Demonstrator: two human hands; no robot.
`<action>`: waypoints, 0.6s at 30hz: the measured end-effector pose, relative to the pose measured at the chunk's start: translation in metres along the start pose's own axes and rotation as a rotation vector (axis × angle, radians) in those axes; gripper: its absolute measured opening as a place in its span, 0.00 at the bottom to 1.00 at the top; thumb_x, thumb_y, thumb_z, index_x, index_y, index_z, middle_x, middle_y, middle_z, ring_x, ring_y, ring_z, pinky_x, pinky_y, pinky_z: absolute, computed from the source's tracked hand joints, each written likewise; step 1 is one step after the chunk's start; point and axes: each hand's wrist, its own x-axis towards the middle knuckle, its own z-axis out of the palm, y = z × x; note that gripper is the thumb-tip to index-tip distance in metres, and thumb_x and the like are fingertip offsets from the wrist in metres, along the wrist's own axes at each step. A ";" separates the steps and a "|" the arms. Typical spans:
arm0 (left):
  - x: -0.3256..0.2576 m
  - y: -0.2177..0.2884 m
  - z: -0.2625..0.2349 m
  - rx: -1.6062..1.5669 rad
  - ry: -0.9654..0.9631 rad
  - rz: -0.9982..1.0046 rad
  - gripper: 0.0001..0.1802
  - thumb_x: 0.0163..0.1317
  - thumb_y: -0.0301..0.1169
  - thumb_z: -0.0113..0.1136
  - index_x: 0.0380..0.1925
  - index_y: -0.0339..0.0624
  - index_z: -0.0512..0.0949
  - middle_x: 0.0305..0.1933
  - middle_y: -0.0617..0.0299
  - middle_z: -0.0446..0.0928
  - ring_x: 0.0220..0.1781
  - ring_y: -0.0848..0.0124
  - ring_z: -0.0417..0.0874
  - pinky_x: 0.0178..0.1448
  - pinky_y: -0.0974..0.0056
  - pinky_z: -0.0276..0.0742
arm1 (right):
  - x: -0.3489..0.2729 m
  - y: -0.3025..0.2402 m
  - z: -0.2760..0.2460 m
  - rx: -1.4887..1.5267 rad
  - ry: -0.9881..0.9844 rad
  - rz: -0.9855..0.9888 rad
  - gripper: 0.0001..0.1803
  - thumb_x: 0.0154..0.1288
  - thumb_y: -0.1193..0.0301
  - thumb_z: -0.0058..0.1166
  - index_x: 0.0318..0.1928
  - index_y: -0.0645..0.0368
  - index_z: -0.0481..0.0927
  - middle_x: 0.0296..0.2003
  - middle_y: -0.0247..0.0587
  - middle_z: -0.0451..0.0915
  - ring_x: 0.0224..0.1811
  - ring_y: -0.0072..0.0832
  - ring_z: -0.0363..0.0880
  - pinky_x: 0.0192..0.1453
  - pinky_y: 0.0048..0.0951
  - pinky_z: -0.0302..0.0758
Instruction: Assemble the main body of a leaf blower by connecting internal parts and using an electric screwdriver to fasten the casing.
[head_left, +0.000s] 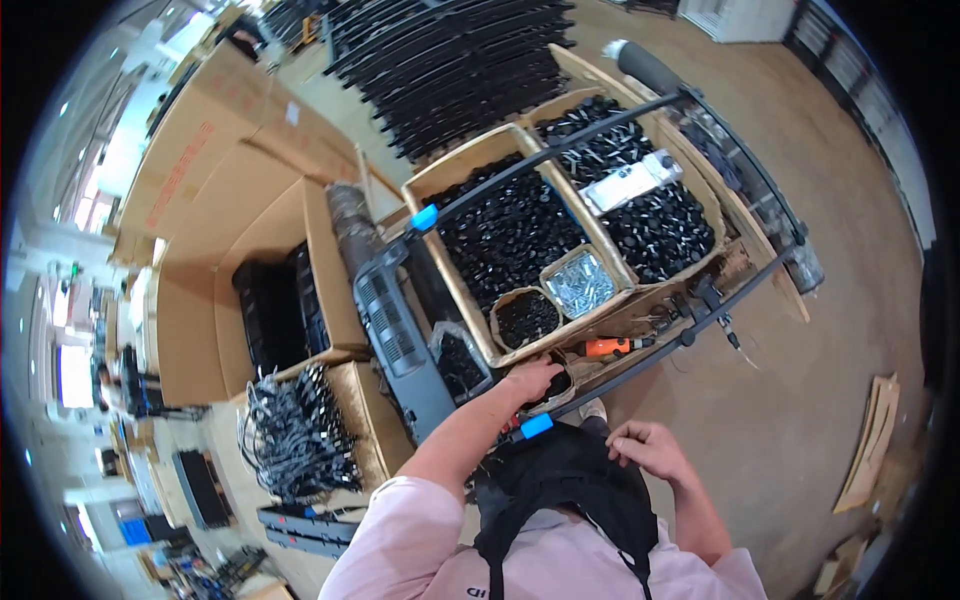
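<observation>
My left hand (537, 378) reaches into a small round container (562, 392) of dark parts at the near edge of the bench. Its fingertips are down inside and hidden, so their grip does not show. My right hand (648, 447) hovers in front of the frame, to the right of my black apron (565, 480). Its fingers are curled in toward the thumb; anything between them is too small to see. Just beyond the left hand stand a small tub of black screws (528, 318) and a tub of silver screws (582, 284). An orange-bodied tool (608, 346) lies to the right.
A black bar frame (640, 350) with blue end pieces crosses the bench. Behind it are a bin of black caps (510, 225) and a bin of black-headed bolts (655, 235). A grey panel (395, 330), a box of cables (300, 430) and an open carton (200, 300) stand left.
</observation>
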 end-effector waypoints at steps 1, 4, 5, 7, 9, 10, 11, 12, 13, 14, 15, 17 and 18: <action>0.006 0.005 0.005 0.033 -0.001 -0.004 0.32 0.65 0.32 0.66 0.70 0.55 0.70 0.72 0.51 0.68 0.76 0.44 0.68 0.73 0.45 0.74 | 0.001 0.019 -0.001 0.044 0.053 0.033 0.12 0.75 0.67 0.57 0.49 0.63 0.86 0.35 0.37 0.87 0.32 0.19 0.83 0.37 0.22 0.78; 0.011 0.026 -0.006 0.028 -0.112 -0.033 0.32 0.64 0.31 0.67 0.69 0.52 0.69 0.77 0.45 0.60 0.80 0.39 0.62 0.76 0.44 0.70 | 0.011 0.058 -0.004 0.085 0.209 0.117 0.13 0.74 0.65 0.58 0.47 0.63 0.86 0.34 0.38 0.87 0.31 0.20 0.83 0.34 0.24 0.77; 0.011 0.029 -0.010 0.057 -0.164 -0.032 0.33 0.63 0.31 0.68 0.68 0.52 0.68 0.77 0.43 0.60 0.80 0.38 0.61 0.75 0.42 0.71 | 0.020 0.075 -0.003 0.144 0.273 0.172 0.14 0.73 0.65 0.58 0.46 0.63 0.85 0.34 0.38 0.87 0.31 0.21 0.83 0.32 0.24 0.77; 0.016 0.029 -0.014 0.106 -0.217 -0.025 0.34 0.62 0.30 0.69 0.68 0.51 0.68 0.77 0.41 0.59 0.80 0.37 0.61 0.74 0.41 0.72 | 0.052 0.102 0.001 0.208 0.339 0.190 0.14 0.73 0.65 0.58 0.45 0.64 0.85 0.33 0.38 0.87 0.30 0.21 0.83 0.30 0.25 0.76; 0.020 0.032 -0.017 0.166 -0.226 -0.014 0.34 0.60 0.30 0.70 0.66 0.49 0.69 0.76 0.39 0.60 0.79 0.35 0.61 0.72 0.39 0.74 | 0.092 0.124 -0.001 0.262 0.399 0.198 0.14 0.72 0.64 0.58 0.44 0.64 0.85 0.32 0.38 0.86 0.29 0.22 0.83 0.28 0.25 0.76; 0.025 0.036 -0.023 0.151 -0.281 -0.008 0.30 0.61 0.28 0.67 0.64 0.45 0.69 0.74 0.37 0.61 0.77 0.36 0.65 0.71 0.40 0.75 | 0.112 0.134 -0.002 0.344 0.449 0.173 0.13 0.73 0.66 0.58 0.46 0.64 0.85 0.33 0.39 0.87 0.28 0.22 0.83 0.27 0.26 0.76; 0.026 0.023 -0.014 0.182 -0.223 0.024 0.27 0.63 0.27 0.63 0.62 0.41 0.70 0.70 0.34 0.66 0.72 0.37 0.73 0.71 0.41 0.75 | 0.138 0.135 -0.003 0.413 0.473 0.131 0.12 0.73 0.68 0.57 0.47 0.64 0.84 0.35 0.40 0.87 0.27 0.23 0.83 0.26 0.26 0.76; 0.027 0.019 -0.007 0.163 -0.222 0.039 0.26 0.63 0.27 0.61 0.61 0.40 0.70 0.67 0.33 0.69 0.69 0.37 0.76 0.70 0.42 0.76 | 0.159 0.136 -0.007 0.366 0.512 0.130 0.12 0.73 0.68 0.57 0.47 0.64 0.83 0.34 0.43 0.87 0.27 0.25 0.84 0.27 0.26 0.77; 0.031 0.018 -0.004 0.147 -0.222 0.063 0.25 0.63 0.26 0.60 0.61 0.39 0.70 0.65 0.32 0.71 0.65 0.37 0.79 0.69 0.43 0.77 | 0.185 0.146 -0.011 0.371 0.518 0.102 0.12 0.73 0.68 0.57 0.47 0.64 0.83 0.34 0.43 0.87 0.27 0.25 0.84 0.27 0.26 0.77; 0.033 0.022 -0.004 0.135 -0.239 0.082 0.25 0.62 0.26 0.60 0.60 0.39 0.70 0.62 0.33 0.73 0.64 0.37 0.79 0.68 0.43 0.77 | 0.210 0.165 -0.014 0.532 0.613 0.034 0.12 0.73 0.67 0.58 0.47 0.63 0.82 0.33 0.42 0.86 0.26 0.27 0.84 0.26 0.27 0.78; 0.033 0.020 -0.005 0.122 -0.252 0.083 0.24 0.61 0.26 0.60 0.59 0.38 0.71 0.60 0.33 0.75 0.62 0.37 0.80 0.68 0.43 0.78 | 0.233 0.172 -0.015 0.692 0.685 -0.037 0.12 0.73 0.66 0.59 0.47 0.62 0.81 0.32 0.42 0.85 0.25 0.29 0.84 0.26 0.28 0.78; 0.029 0.000 0.006 0.116 -0.231 0.091 0.21 0.60 0.25 0.59 0.54 0.38 0.74 0.57 0.36 0.78 0.60 0.38 0.81 0.64 0.42 0.79 | 0.259 0.156 -0.013 0.725 0.615 -0.038 0.13 0.72 0.64 0.61 0.47 0.60 0.79 0.29 0.41 0.84 0.25 0.33 0.84 0.23 0.31 0.79; 0.036 0.001 0.014 0.041 -0.234 0.088 0.19 0.59 0.25 0.59 0.52 0.38 0.75 0.55 0.37 0.79 0.59 0.38 0.81 0.63 0.42 0.79 | 0.260 0.155 -0.018 0.816 0.663 0.056 0.14 0.72 0.63 0.62 0.48 0.59 0.78 0.29 0.41 0.83 0.24 0.33 0.84 0.22 0.33 0.79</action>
